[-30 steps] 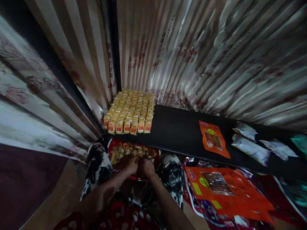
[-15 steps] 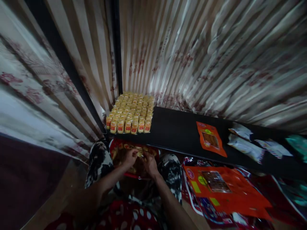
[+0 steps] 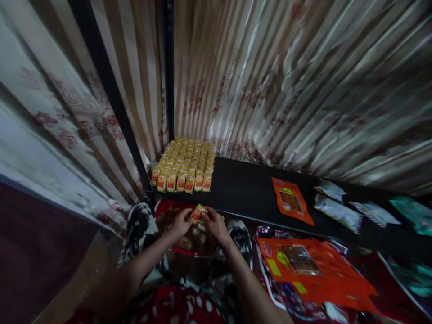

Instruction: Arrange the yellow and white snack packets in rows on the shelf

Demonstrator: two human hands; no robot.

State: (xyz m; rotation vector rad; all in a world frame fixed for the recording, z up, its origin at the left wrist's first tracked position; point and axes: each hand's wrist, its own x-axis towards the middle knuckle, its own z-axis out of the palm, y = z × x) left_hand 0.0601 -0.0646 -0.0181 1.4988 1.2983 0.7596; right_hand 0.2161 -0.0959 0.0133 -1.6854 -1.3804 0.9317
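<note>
The small yellow packet (image 3: 197, 213) is up between the person's hands, its orange-red label showing, just above the red basket (image 3: 164, 206) set between the knees. The left hand (image 3: 182, 221) has its fingertips drawn in on the near-left side; the right hand (image 3: 216, 225) has thumb and fingers brought in at the other, so both are narrow, holding that one packet between them. From here it's dim down in the basket; I take the pale lumps (image 3: 189, 243) for more packets, but couldn't swear to it.

To handle it well, I'd say keep the pinch light and to the ends, so the wrapper doesn't crumple and the label stays readable. Turning it with the fingertips while the wrists stay quiet seems wise, and holding it over the basket means a slip would land softly. The desk edge is near the right hand's knuckles, so mind that too.

Beyond, on the black desk (image 3: 243, 184), a block of similar packets (image 3: 185, 162) stands in close rows, labels facing the person along the front. Well to the right lie an orange pouch (image 3: 292, 200) and some white packets (image 3: 337, 211); below, a larger orange bag (image 3: 330, 283).
</note>
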